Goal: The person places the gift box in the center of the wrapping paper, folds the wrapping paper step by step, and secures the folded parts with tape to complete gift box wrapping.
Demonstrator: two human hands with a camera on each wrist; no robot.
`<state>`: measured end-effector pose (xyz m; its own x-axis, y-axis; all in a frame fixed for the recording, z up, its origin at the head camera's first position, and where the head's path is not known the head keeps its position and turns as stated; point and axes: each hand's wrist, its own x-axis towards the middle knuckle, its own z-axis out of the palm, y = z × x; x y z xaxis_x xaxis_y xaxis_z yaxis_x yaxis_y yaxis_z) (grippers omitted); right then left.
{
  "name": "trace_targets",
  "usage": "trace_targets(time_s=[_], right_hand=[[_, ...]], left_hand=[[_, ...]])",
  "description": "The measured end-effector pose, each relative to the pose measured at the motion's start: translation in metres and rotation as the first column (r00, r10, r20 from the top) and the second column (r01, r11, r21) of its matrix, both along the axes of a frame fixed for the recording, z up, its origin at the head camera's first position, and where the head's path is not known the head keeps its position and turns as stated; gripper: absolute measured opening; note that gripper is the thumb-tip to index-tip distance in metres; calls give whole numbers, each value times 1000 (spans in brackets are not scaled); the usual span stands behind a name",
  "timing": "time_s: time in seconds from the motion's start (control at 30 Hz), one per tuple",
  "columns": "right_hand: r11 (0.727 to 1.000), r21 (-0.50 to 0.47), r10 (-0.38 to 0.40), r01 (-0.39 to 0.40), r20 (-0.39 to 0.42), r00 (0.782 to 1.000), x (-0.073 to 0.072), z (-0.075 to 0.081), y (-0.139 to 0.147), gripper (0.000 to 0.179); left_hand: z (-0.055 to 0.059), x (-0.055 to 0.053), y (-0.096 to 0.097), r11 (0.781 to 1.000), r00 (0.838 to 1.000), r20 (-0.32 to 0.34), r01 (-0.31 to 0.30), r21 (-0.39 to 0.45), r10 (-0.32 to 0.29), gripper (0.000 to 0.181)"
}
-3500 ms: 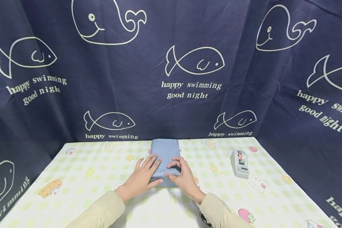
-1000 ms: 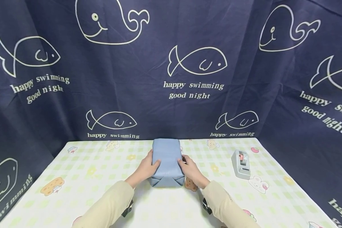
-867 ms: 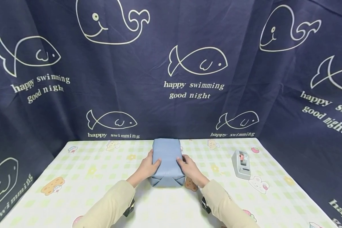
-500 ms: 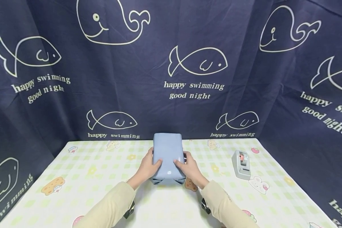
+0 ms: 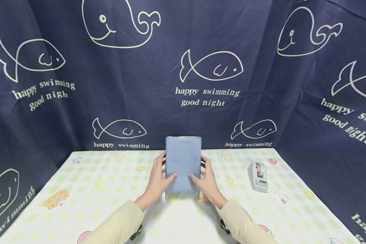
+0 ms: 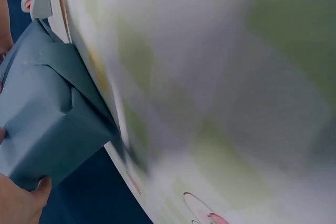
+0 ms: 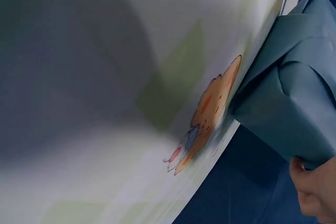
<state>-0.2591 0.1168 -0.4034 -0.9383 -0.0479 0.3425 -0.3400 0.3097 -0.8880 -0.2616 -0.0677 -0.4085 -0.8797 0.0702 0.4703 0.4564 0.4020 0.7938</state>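
Note:
A box-shaped package [image 5: 183, 159] wrapped in blue-grey paper stands tilted up in the middle of the table, its broad smooth face towards me. My left hand [image 5: 159, 178] grips its left side, thumb on the front face and fingers round the edge. On the opposite side my right hand [image 5: 208, 179] holds it the same way. Both wrist views show the folded paper flaps [image 6: 55, 77] at one end, close to the tablecloth. In the right wrist view the package [image 7: 299, 98] has a creased fold, with the right thumb [image 7: 300, 178] pressed at its edge.
A grey tape dispenser [image 5: 258, 178] with a small roll stands to the right on the patterned tablecloth [image 5: 103, 203]. Behind the table's far edge hangs a dark blue curtain [image 5: 158, 112] with white fish and lettering.
Earlier my hands worked on top of the package as it lay flat. They moved to its sides, and its far end has since risen, so the folded near end has turned out of the head view.

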Motion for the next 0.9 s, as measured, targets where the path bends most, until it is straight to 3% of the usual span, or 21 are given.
trace_targets(time_s=[0.17,0.37,0.67,0.9], right_hand=[[1000,-21,21,-22,-17,1000,16,11,3,76],[999,28,46,-44,-67,997,12,-6,15,79],[994,79,84,-73,-143,986,19,-7,25,74],[991,69,126,-116,-158,979,21,-4,26,68]], left_hand=[[-3,8,-4,1000,999,-30,17,0,-17,86],[-5,15,-11,998,996,-59,63,-14,-64,87],[-2,19,-20,992,994,-72,81,-92,-87,79],[3,18,-22,992,993,-71,82,-98,-89,71]])
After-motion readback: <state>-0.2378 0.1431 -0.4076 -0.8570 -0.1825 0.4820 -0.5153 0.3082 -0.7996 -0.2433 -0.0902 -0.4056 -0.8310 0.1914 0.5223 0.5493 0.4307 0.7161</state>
